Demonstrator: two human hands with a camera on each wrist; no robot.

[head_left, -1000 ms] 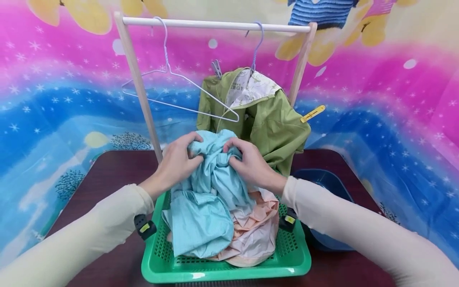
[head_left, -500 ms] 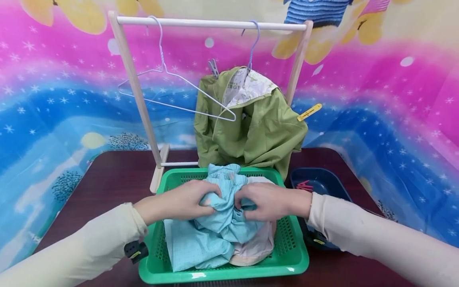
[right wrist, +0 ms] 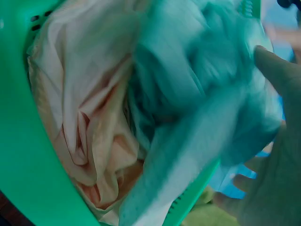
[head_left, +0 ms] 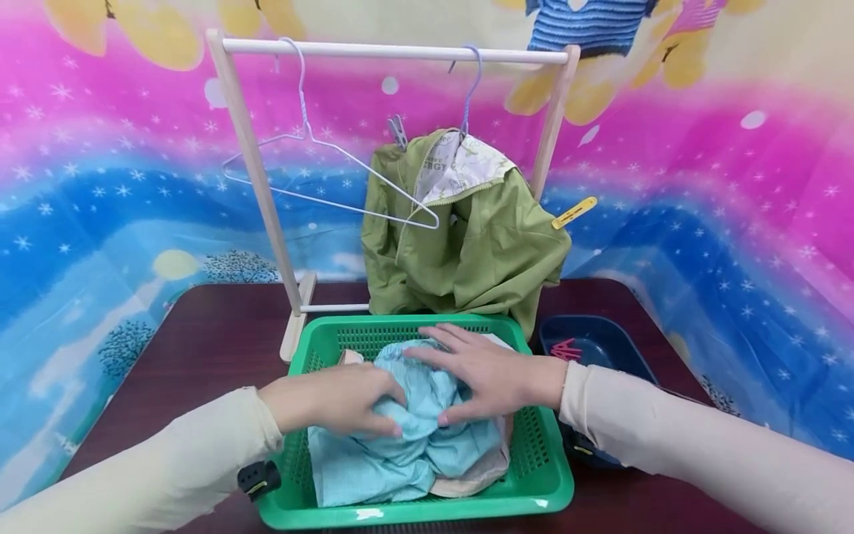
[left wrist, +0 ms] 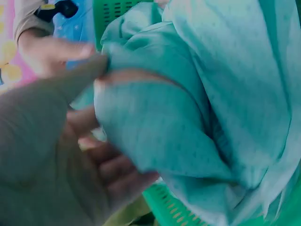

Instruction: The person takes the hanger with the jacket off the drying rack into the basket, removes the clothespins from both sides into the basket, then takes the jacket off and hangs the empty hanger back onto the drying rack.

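A light blue garment (head_left: 427,386) lies bunched in a green plastic basket (head_left: 414,513). My left hand (head_left: 336,397) holds a fold of it on the near left; in the left wrist view the cloth passes between thumb and fingers. My right hand (head_left: 490,374) is spread over the garment's right side, fingers straight and apart. In the right wrist view that hand (right wrist: 277,155) stands beside the cloth with its fingers loose. A pale pink garment (right wrist: 89,99) lies crumpled under and beside the blue one.
Behind the basket stands a wooden rack (head_left: 394,50) with a bare white hanger (head_left: 347,204) and a green zip jacket (head_left: 480,230) on another hanger. A yellow clothespin (head_left: 575,213) and a grey one (head_left: 397,132) clip the jacket. A dark blue tub (head_left: 600,341) stands right.
Both hands have lowered the blue garment from in front of the rack into the basket. My right hand has let go of the cloth and spread its fingers.
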